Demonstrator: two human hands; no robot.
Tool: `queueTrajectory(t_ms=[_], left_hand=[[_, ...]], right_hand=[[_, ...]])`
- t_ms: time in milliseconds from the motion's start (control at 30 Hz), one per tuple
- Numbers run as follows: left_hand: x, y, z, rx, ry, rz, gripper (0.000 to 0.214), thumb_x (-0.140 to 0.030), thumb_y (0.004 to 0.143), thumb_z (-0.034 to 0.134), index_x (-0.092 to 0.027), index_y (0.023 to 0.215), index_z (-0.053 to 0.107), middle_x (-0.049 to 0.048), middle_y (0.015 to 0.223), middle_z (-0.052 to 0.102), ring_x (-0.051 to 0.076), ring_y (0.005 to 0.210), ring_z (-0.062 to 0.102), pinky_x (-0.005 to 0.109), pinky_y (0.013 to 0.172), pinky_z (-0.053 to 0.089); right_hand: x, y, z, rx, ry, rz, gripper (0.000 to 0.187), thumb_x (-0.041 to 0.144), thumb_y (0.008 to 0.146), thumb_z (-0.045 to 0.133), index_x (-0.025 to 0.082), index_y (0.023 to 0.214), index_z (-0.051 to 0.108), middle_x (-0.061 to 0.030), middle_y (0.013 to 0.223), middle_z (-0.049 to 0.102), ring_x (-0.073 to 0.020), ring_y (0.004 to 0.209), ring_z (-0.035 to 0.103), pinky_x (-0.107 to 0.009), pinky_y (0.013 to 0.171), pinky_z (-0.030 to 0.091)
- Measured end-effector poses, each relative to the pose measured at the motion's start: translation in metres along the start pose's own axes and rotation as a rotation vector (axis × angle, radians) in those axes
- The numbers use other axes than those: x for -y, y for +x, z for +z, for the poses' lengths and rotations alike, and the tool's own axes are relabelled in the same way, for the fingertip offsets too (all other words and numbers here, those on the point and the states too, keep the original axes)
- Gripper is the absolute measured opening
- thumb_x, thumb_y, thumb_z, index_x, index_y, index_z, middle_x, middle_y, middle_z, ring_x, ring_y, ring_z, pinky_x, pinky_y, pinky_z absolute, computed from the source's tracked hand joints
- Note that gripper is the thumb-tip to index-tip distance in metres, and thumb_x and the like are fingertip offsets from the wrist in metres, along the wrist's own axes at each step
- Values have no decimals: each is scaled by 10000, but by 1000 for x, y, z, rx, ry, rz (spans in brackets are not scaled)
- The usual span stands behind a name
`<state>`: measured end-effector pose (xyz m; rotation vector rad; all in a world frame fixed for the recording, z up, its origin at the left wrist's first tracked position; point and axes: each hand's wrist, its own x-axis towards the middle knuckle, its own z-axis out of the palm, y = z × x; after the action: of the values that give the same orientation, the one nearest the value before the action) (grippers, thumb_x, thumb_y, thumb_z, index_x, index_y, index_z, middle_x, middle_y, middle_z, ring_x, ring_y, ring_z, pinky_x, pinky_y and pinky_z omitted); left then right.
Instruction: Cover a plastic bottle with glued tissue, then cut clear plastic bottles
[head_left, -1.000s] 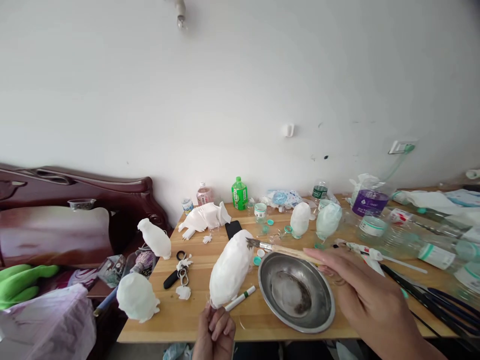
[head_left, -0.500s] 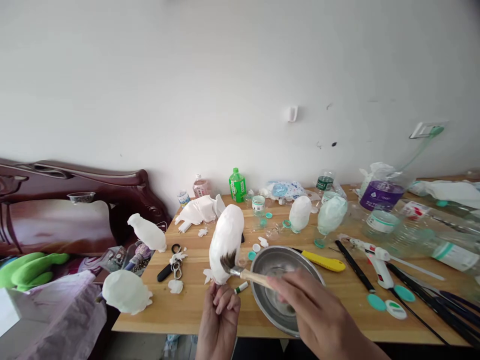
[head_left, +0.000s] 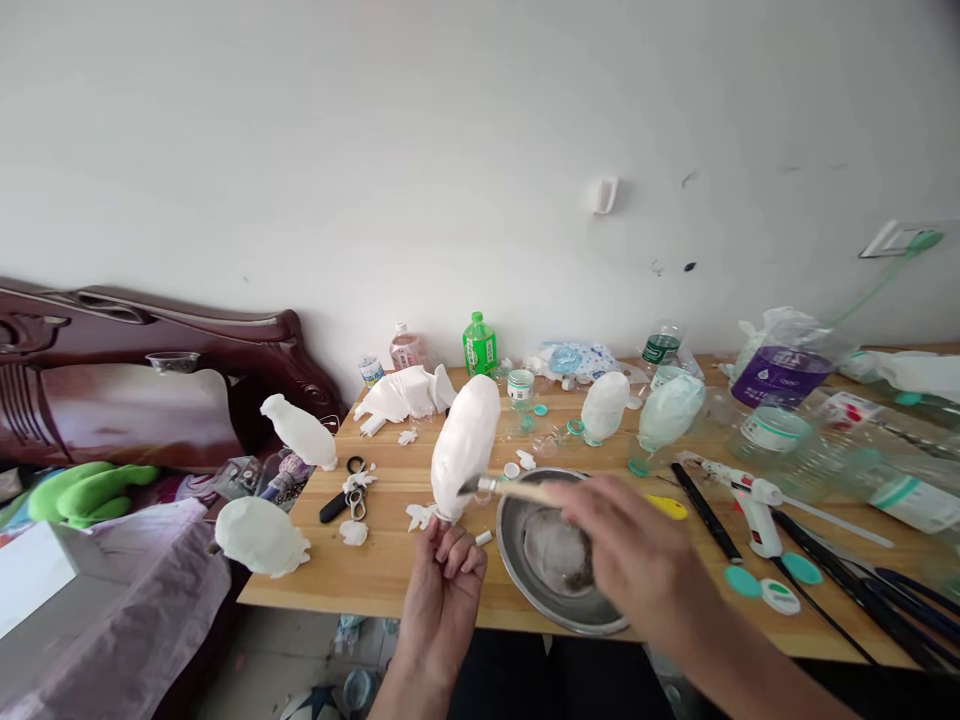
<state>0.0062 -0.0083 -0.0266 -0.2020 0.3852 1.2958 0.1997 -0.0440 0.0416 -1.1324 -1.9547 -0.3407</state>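
My left hand [head_left: 444, 580] is closed round the lower end of a white paper-covered bottle shape [head_left: 465, 445], held upright and tilted right above the wooden table [head_left: 375, 575]. In my right hand [head_left: 626, 550] I grip a wooden-handled paintbrush [head_left: 504, 489]; its bristles touch the lower right side of the white shape. Under that hand sits a metal bowl [head_left: 525, 565] with a dark smear inside.
Two more white covered shapes [head_left: 604, 405] stand behind the bowl, others [head_left: 261, 535] at the table's left edge. Scissors [head_left: 339, 500], a green bottle [head_left: 478, 345], bottle caps, a yellow knife [head_left: 667, 507], a glue gun [head_left: 754, 500] and cut plastic bottles [head_left: 780, 370] litter the table. A dark wooden headboard [head_left: 150, 380] is left.
My left hand raised the white shape from leaning to nearly upright. My right hand brought the brush from above the bowl down to the shape's lower side. The view dropped.
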Motion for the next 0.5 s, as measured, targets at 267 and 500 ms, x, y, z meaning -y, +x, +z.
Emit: queueTrajectory(t_ms=[267, 500], left_hand=[[9, 0, 3, -36, -67, -33, 302, -190, 988, 408, -186, 686, 400, -102, 528, 254, 41, 401, 292, 202, 450, 253], [17, 6, 2, -15, -92, -69, 316, -231, 998, 400, -186, 685, 389, -99, 544, 234, 43, 411, 276, 198, 455, 251]], right_hand=[[1, -15, 10, 155, 29, -5, 426, 3, 909, 418, 176, 1274, 555, -50, 838, 623, -180, 780, 622, -310, 722, 523], [-8, -13, 8, 54, 54, 52, 431, -46, 895, 398, 173, 1221, 576, -63, 919, 627, -163, 859, 615, -289, 800, 499]])
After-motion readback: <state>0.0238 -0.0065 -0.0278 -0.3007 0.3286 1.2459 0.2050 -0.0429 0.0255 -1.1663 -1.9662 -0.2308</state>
